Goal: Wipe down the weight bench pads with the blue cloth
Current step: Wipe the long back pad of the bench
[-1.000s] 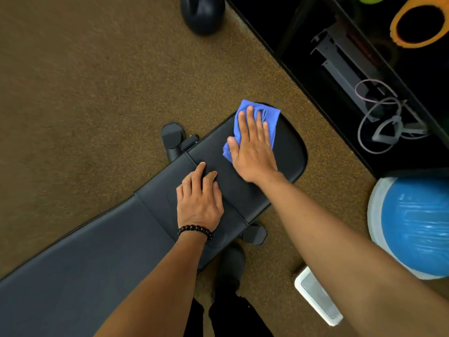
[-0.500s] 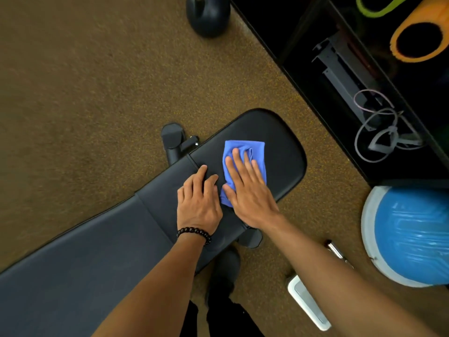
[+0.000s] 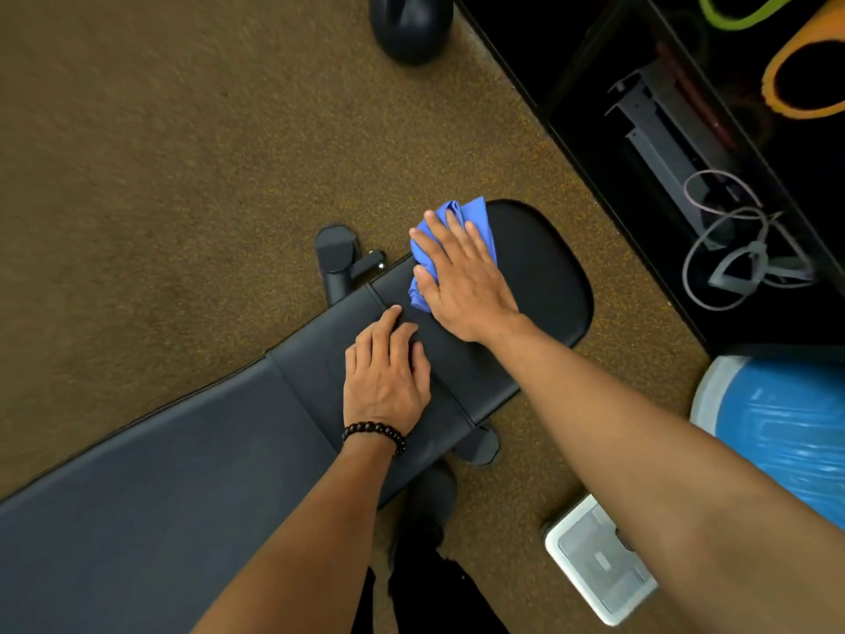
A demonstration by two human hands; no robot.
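Observation:
A black padded weight bench runs from the lower left to the centre right; its rounded seat pad [image 3: 544, 286] is the far end and the long back pad [image 3: 160, 487] the near one. My right hand [image 3: 462, 276] lies flat on the bunched blue cloth [image 3: 471, 217], pressing it onto the seat pad's far left edge. Most of the cloth is hidden under the palm. My left hand [image 3: 388, 377], with a dark bead bracelet at the wrist, rests flat on the middle pad section with nothing in it.
Brown speckled floor surrounds the bench. A dark kettlebell [image 3: 411, 25] sits at the top. A black shelf [image 3: 686, 130] on the right holds bands and rollers. A blue balance ball [image 3: 786, 432] and a white scale [image 3: 599, 569] lie at lower right. Bench feet [image 3: 338, 258] stick out.
My right hand has slid the blue cloth from near my left hand away to the far left edge of the seat pad. My left hand has stayed put.

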